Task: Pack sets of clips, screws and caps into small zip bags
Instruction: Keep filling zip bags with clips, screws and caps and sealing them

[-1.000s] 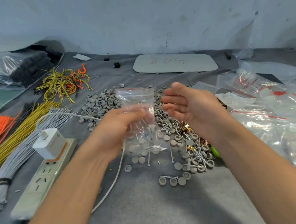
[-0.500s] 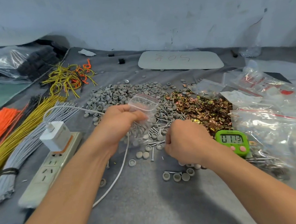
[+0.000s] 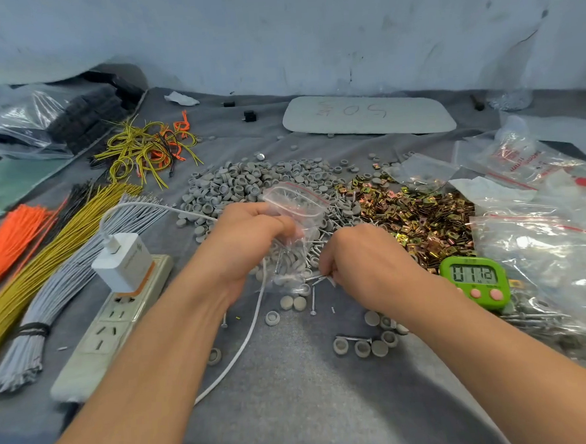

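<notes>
My left hand (image 3: pixel 248 238) grips a small clear zip bag (image 3: pixel 296 208) with a red seal line, held open above the table; grey caps and screws show through its lower part. My right hand (image 3: pixel 359 259) is down on the table just right of the bag, fingers curled and pinching screws (image 3: pixel 319 279) from the screw pile (image 3: pixel 339 219). A heap of grey caps (image 3: pixel 248 186) lies behind the bag. Brass-coloured clips (image 3: pixel 418 214) are piled to the right.
A green timer (image 3: pixel 473 279) sits right of my right hand. Stacked plastic bags (image 3: pixel 543 247) fill the right side. A power strip with a white charger (image 3: pixel 122 263) and its cable (image 3: pixel 244 345), plus bundles of wires (image 3: pixel 46 243), lie to the left. A white board (image 3: pixel 367 114) lies at the back.
My right hand dropped from beside the bag's mouth down to the screws on the table and closed its fingers there. My left hand lowered the bag slightly.
</notes>
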`<act>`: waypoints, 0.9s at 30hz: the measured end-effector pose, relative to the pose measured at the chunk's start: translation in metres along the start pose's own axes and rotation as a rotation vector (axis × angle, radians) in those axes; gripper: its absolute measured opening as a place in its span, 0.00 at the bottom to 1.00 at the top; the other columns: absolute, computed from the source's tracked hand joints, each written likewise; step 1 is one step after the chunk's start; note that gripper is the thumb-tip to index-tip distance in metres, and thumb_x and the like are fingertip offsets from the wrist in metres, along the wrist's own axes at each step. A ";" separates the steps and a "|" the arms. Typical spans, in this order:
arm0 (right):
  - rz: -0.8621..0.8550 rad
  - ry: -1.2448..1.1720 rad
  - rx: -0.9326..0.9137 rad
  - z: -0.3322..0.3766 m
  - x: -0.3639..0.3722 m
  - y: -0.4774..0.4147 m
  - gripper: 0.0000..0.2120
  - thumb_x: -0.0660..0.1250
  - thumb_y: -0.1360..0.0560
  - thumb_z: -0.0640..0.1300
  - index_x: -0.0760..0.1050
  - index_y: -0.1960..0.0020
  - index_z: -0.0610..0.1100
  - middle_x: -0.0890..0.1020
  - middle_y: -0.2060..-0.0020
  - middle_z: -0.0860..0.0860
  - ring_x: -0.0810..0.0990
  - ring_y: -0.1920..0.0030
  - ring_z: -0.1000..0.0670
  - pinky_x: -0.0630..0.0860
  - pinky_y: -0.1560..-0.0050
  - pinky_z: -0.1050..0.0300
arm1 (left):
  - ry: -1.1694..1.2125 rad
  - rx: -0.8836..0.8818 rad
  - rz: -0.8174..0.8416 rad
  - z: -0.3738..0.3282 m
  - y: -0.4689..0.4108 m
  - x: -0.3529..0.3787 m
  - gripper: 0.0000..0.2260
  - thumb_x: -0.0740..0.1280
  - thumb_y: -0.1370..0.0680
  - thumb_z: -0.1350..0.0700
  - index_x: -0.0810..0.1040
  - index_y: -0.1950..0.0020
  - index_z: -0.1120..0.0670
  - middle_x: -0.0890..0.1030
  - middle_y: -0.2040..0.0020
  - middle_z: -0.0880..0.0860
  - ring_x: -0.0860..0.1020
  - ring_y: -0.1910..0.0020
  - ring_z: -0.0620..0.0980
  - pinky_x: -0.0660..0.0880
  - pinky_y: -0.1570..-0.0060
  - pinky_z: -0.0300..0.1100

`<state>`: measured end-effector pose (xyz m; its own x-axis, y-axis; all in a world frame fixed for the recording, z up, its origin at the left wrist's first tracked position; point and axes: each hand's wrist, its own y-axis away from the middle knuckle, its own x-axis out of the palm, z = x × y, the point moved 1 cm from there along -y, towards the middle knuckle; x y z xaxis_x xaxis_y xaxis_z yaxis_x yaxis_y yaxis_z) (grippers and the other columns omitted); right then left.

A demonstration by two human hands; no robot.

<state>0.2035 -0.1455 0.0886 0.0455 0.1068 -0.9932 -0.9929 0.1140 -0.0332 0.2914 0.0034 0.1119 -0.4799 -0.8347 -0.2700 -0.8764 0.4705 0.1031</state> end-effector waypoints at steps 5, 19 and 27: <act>-0.001 -0.035 0.021 -0.003 -0.001 -0.003 0.13 0.69 0.33 0.34 0.87 0.54 0.46 0.87 0.62 0.45 0.84 0.60 0.43 0.83 0.58 0.50 | 0.002 0.006 0.011 -0.001 0.003 0.000 0.11 0.73 0.29 0.65 0.86 0.69 0.53 0.87 0.59 0.57 0.80 0.66 0.39 0.71 0.54 0.42; 0.127 0.079 -0.054 0.015 -0.002 0.026 0.06 0.58 0.19 0.41 0.70 0.43 0.46 0.74 0.50 0.49 0.78 0.45 0.43 0.67 0.49 0.47 | -0.021 -0.017 0.018 0.004 -0.001 0.003 0.02 0.73 0.28 0.65 0.86 0.60 0.62 0.88 0.57 0.52 0.83 0.59 0.41 0.71 0.52 0.41; 0.211 0.027 0.029 0.021 -0.003 0.037 0.05 0.54 0.18 0.37 0.61 0.47 0.45 0.71 0.55 0.47 0.69 0.59 0.44 0.66 0.58 0.50 | -0.042 -0.023 0.024 0.006 -0.001 0.003 0.04 0.75 0.28 0.64 0.87 0.61 0.57 0.88 0.59 0.51 0.84 0.57 0.42 0.72 0.51 0.42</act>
<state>0.1690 -0.1213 0.0928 -0.1665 0.1044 -0.9805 -0.9766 0.1199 0.1786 0.2917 0.0022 0.1053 -0.4992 -0.8104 -0.3068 -0.8655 0.4831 0.1322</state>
